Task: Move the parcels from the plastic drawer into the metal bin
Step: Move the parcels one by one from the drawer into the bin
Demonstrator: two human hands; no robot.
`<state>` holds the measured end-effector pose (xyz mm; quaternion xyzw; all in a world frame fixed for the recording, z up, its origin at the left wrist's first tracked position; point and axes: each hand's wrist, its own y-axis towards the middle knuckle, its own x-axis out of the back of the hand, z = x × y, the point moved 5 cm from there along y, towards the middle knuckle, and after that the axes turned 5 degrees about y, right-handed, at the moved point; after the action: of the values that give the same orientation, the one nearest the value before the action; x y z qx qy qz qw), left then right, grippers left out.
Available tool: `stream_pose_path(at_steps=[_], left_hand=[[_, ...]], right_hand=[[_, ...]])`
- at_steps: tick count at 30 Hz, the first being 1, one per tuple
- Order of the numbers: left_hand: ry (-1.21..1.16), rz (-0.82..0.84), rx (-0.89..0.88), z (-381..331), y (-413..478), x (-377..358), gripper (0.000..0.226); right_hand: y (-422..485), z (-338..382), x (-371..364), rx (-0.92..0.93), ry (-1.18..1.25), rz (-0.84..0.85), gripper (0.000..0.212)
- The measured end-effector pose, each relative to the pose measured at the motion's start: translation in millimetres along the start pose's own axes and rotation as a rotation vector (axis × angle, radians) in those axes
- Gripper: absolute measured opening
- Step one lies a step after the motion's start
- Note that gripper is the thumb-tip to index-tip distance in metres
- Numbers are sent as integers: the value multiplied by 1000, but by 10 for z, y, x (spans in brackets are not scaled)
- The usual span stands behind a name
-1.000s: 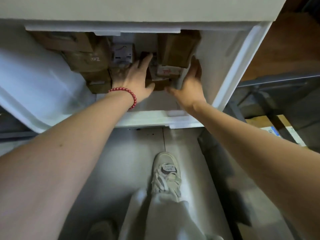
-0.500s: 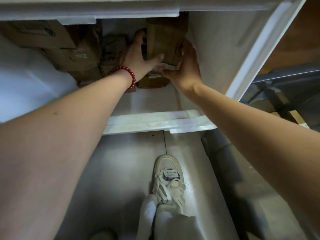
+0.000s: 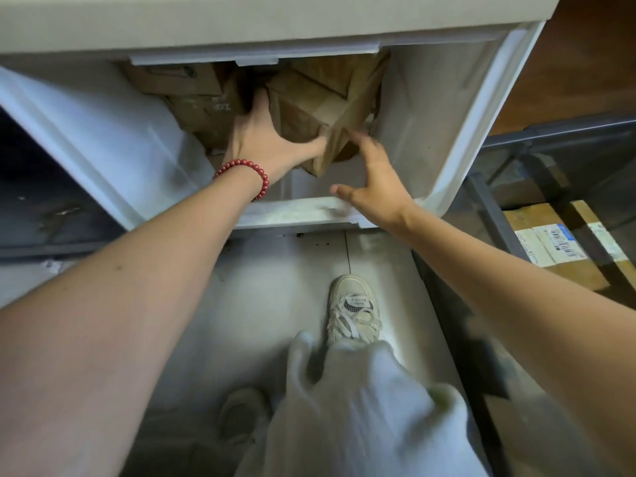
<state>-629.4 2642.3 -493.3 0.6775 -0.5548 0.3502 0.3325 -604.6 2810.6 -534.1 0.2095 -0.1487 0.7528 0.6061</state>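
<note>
My left hand (image 3: 265,139), the one with the red bead bracelet (image 3: 247,170), is grasping the brown parcel (image 3: 320,98) at its left side: the fingers run up its flank and the thumb hooks across its lower front edge, so I can tip it out from the back of the drawer (image 3: 303,211). The parcel sits tilted, one corner pointing down toward the drawer's front right corner and its upper part tucked under the cabinet front above, which is why I take it from the side and below, not from the top. My right hand (image 3: 375,187) is released, fingers spread, hovering over the drawer's front right corner just beside the parcel's lower right edge. It is blurred, so I cannot tell whether the fingertips touch the paper. I judge it is there to catch the far side so the load is shared. More cardboard boxes (image 3: 196,94) are stacked against the drawer's back left, so most of the job remains. The metal bin (image 3: 495,208), as I take the grey frame to my right to be, stands just beside the drawer with a labelled box (image 3: 550,242) lying in it. My shoe (image 3: 354,308) is planted on the floor (image 3: 268,287) before the drawer's front edge.
</note>
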Motion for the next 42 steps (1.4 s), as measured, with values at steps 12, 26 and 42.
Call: stream_pose_path(at_steps=[12, 26, 42], left_hand=[[123, 24, 3, 126, -763, 696, 74], [-81, 94, -17, 206, -1491, 1226, 65], [-366, 144, 34, 191, -1761, 914, 42]], right_hand=[[-641, 195, 357, -144, 39, -9, 70], [-1030, 407, 411, -181, 146, -19, 70], [-1703, 210, 85, -364, 655, -188, 44]])
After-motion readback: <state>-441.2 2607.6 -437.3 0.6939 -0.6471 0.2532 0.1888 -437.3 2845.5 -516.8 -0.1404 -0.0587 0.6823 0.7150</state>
